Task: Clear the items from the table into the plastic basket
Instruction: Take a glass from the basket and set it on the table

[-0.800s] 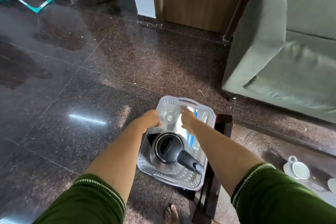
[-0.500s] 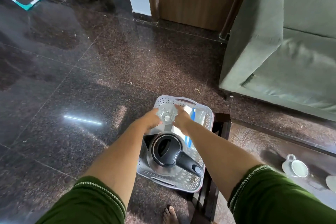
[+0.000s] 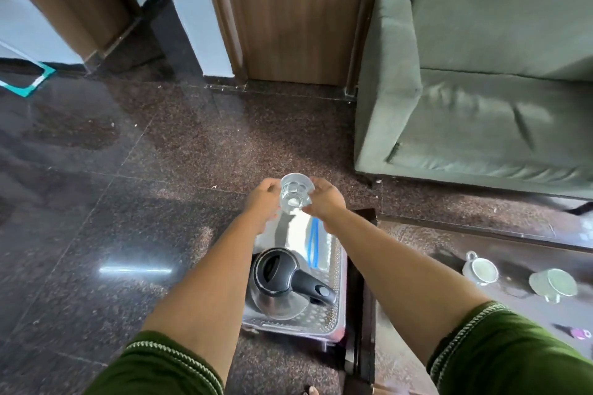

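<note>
A clear drinking glass (image 3: 296, 193) is held between both hands above the far end of the grey perforated plastic basket (image 3: 333, 308), which stands on the floor beside the table. My left hand (image 3: 263, 199) grips its left side and my right hand (image 3: 324, 199) grips its right side. Inside the basket lies a steel kettle with a black lid and handle (image 3: 282, 282) and a clear bag with blue stripes (image 3: 313, 247). On the dark glass table (image 3: 449, 240) at the right stand a white cup (image 3: 480, 271) and a second cup (image 3: 553, 283).
A green sofa (image 3: 481, 99) fills the upper right, close behind the table. A wooden door (image 3: 288, 16) is straight ahead. A small purple item (image 3: 579, 333) lies on the table near the right edge. Polished dark floor spreads to the left.
Both hands have closed in on the glass and now hold it higher over the basket's far end. The camera has tilted up.
</note>
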